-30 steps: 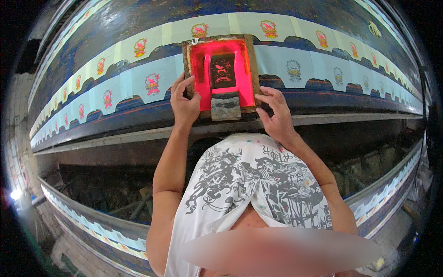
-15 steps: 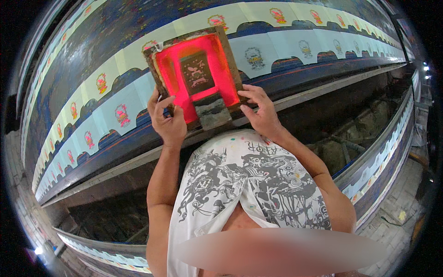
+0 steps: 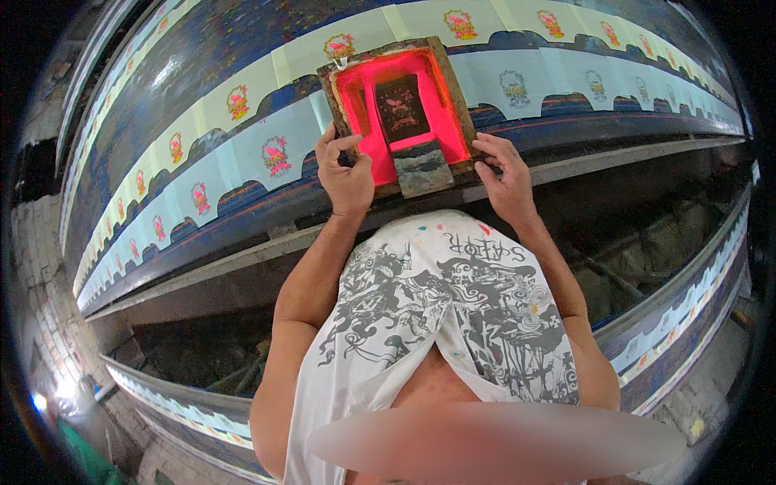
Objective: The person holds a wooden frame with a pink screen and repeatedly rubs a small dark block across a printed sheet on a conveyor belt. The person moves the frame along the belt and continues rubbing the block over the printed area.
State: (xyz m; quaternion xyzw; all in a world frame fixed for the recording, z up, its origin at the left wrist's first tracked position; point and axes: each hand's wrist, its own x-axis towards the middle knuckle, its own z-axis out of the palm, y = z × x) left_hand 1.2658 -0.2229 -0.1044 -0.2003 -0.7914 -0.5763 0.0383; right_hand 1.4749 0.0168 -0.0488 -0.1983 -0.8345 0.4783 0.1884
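A wooden-framed printing screen (image 3: 466, 121) rests over the row of pale blue pieces, its inside smeared with bright pink ink around a dark window with a small design. My left hand (image 3: 347, 174) is closed on the frame's left side near its lower corner, fingertips bent at the rim. At the lower right corner, my right hand (image 3: 508, 178) grips the opposite side with thumb and fingers. Lying over the frame's near edge is a flat, ink-stained grey block (image 3: 424, 170), which looks like a squeegee; neither hand touches it. What lies directly under the screen is hidden.
Pale blue pieces (image 3: 234, 166) line the long dark table (image 3: 267, 194); those to the left carry pink prints, those to the right grey outlines. Behind runs a yellowish row (image 3: 291, 61) with coloured prints. A ledge (image 3: 558, 166) edges the table, and another printed table (image 3: 647, 347) stands lower right.
The whole view has shifted, so the screen and both hands appear farther right and slightly higher. Against the pieces around it, the screen sits about where it was, still held by both hands.
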